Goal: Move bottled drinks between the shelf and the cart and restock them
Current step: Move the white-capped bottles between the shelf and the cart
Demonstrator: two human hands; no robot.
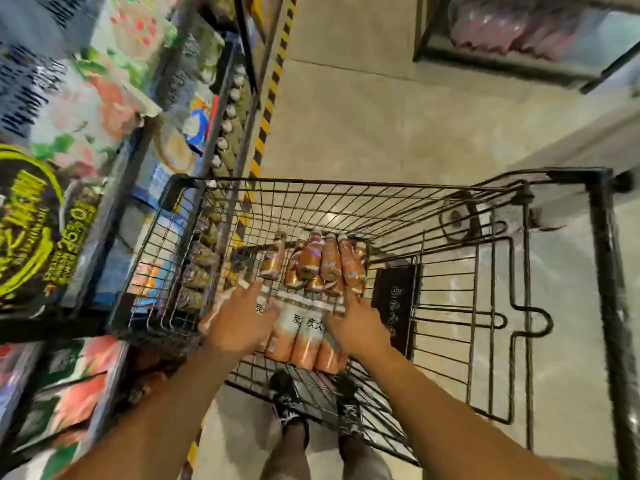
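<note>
A black wire cart (363, 199) stands in front of me, beside the shelf (221, 109) on the left. Several orange bottled drinks lie in its basket: a far bunch (318, 261) and a near row (304, 341) with white upper labels. Both my hands reach down into the basket. My left hand (239, 317) hovers with fingers spread over the left side of the near row. My right hand (360, 323) rests with fingers apart at the right side of that row. Whether either hand touches a bottle is blurred.
The shelf holds a line of white-capped bottles (228, 126) along its edge and colourful boxes. A yellow-black floor stripe (273, 84) runs along the shelf. Another rack (519, 39) is at the top right. My feet (311, 403) show under the cart.
</note>
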